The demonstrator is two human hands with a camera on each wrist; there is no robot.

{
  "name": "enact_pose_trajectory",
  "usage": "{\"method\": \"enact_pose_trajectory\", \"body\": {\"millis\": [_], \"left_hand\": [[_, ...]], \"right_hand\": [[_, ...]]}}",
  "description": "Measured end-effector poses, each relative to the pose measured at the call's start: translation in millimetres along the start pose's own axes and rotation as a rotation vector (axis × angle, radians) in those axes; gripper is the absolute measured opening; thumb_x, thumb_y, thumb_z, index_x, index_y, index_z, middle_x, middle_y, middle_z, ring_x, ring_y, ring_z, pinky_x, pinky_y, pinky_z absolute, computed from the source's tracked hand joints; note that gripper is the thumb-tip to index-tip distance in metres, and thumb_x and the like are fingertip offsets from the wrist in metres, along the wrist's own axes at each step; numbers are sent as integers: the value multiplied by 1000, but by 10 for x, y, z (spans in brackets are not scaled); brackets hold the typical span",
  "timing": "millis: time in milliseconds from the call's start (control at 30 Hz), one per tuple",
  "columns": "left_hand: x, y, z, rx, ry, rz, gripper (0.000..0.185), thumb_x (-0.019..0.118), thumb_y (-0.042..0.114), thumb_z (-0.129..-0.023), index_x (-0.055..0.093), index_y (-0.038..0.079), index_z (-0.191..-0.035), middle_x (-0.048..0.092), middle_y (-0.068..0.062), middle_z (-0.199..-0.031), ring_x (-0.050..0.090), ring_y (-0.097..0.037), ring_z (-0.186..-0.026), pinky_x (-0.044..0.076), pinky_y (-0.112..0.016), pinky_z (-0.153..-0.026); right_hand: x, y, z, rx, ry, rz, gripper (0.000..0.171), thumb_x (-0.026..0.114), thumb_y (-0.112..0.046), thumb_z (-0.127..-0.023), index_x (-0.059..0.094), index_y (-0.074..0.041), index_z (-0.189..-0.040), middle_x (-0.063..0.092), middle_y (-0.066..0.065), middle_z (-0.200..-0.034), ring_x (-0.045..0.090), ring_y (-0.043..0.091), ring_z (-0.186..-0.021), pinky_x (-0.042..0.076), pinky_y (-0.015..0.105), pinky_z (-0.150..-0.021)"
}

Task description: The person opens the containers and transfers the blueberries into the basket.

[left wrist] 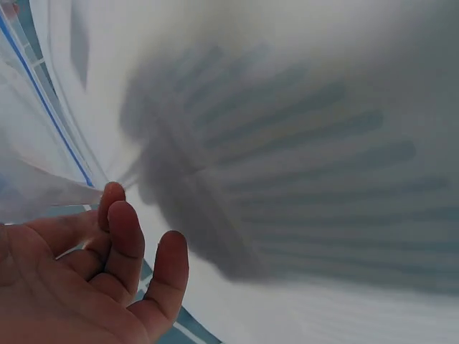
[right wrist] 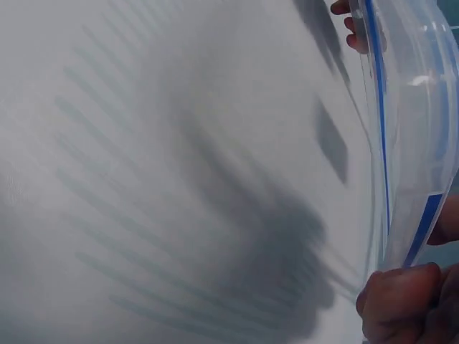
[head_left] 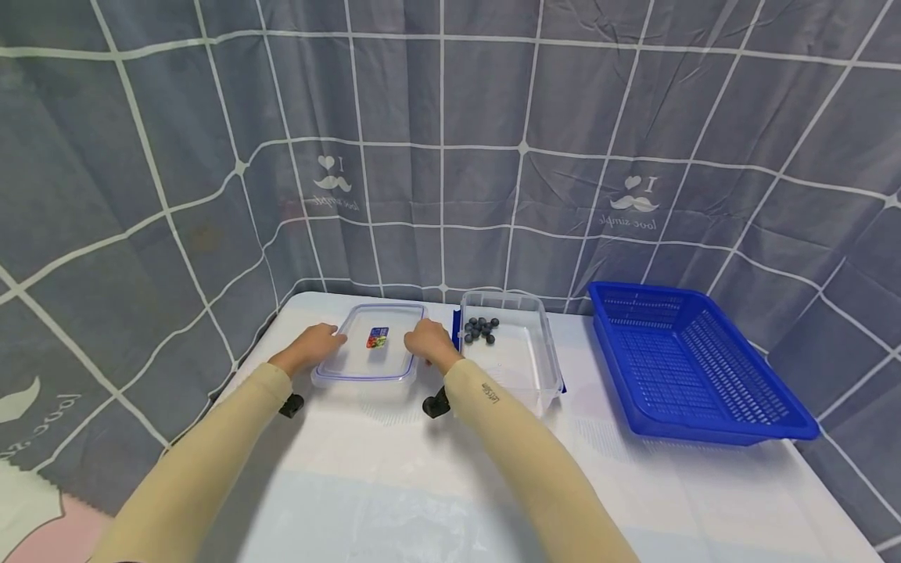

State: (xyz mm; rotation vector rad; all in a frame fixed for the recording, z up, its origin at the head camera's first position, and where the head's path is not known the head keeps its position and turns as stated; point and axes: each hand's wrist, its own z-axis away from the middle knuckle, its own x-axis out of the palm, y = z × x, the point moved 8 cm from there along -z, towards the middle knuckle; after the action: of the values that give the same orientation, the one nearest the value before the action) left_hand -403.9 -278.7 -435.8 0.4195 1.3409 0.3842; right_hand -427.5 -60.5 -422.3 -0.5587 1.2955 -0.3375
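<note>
Grey checked cloth hangs behind the white table [head_left: 436,469] where we work, and both our hands are on the clear lid [head_left: 366,356] lying flat on it. Our left hand [head_left: 310,348] grips the lid's left edge, fingers curled at the rim; in the left wrist view the fingers [left wrist: 125,236] bend toward the lid's blue seal line, though how firmly they pinch we cannot tell. Our right hand [head_left: 429,344] holds the lid's right edge, and the right wrist view shows a fingertip [right wrist: 398,297] pressed against the rim, so the lid seems taken from both sides to keep it level. A small coloured sticker [head_left: 377,337] sits near the lid's middle, between the hands. Just right of the lid stands the clear container [head_left: 535,367], open, with a cluster of blueberries [head_left: 481,328] in its far corner nearest the lid. Well to the right of the lid, past the container, rests a blue plastic basket [head_left: 704,422], its mesh floor bare as far as we see.
</note>
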Motion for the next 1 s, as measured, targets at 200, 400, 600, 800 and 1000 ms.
{"method": "enact_pose_trajectory", "body": {"millis": [200,400,600,800,1000], "left_hand": [[38,39,10,4,6,-28,60,37,23,-105,33,-22,-145,34,-40,-150,32,-53,-142,27,-57,-118],[39,61,47,-4,17,-45,57,39,19,-100,40,-22,-140,42,-40,-145,47,-50,-133,37,-58,-111],[58,68,36,-28,33,-69,58,39,19,-99,40,-20,-142,42,-39,-146,44,-51,-135,36,-57,-112],[78,56,41,-63,39,-82,55,42,18,-99,43,-18,-140,46,-37,-143,52,-47,-127,41,-57,-108],[68,62,32,-58,62,-124,53,47,19,-98,48,-17,-136,49,-37,-140,53,-47,-125,41,-57,-108]], "right_hand": [[58,20,13,24,7,-5,34,50,-19,-100,66,5,-117,70,21,-107,65,18,-46,51,26,-49],[106,-7,20,16,-26,76,26,52,-16,-98,69,3,-105,69,15,-90,61,16,-46,46,25,-46],[149,12,16,28,-63,131,23,52,-13,-96,69,1,-102,65,12,-81,60,16,-49,45,25,-45],[166,31,-14,25,-64,128,25,54,-14,-96,69,2,-108,66,13,-89,58,15,-50,48,26,-46],[170,43,-41,42,-59,100,24,56,-14,-96,68,2,-109,67,15,-92,59,16,-47,51,26,-45]]}}
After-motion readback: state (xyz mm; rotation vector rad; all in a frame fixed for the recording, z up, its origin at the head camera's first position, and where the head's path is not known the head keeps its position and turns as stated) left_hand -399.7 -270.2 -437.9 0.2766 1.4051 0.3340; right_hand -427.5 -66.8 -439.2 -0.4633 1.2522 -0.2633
